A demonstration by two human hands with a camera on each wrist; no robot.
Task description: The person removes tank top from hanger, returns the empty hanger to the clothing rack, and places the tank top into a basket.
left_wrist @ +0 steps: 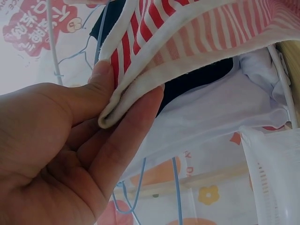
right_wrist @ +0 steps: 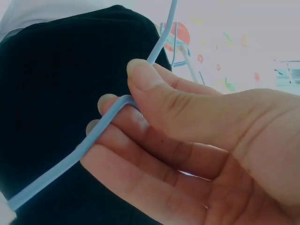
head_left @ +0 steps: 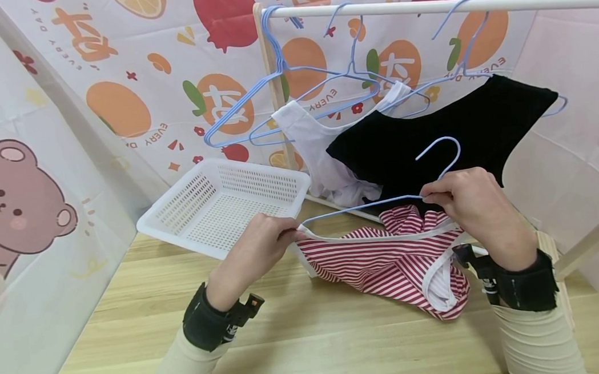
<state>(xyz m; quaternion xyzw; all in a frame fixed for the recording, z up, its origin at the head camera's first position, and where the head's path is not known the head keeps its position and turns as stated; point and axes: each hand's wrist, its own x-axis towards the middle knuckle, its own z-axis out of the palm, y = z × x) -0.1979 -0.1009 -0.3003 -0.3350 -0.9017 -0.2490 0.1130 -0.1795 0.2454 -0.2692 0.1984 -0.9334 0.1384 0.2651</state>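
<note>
A red-and-white striped tank top (head_left: 365,257) with white trim hangs low over the table, its neckline stretched between both hands. With thumb and fingers my left hand (head_left: 261,241) pinches the white-trimmed strap (left_wrist: 126,93) at the garment's left end. A light blue wire hanger (head_left: 362,206) runs along the neckline, its left end at that strap. My right hand (head_left: 473,205) grips the hanger near its neck, and the hook rises above the fingers. In the right wrist view the blue wire (right_wrist: 56,176) crosses the fingertips under the thumb.
Behind the hands a black top (head_left: 430,127) and a white top (head_left: 317,134) hang on blue hangers from a white rail (head_left: 422,8). Several bare blue hangers (head_left: 243,107) hang at the rail's left end. A white perforated basket (head_left: 213,215) stands at left on the wooden table (head_left: 309,346).
</note>
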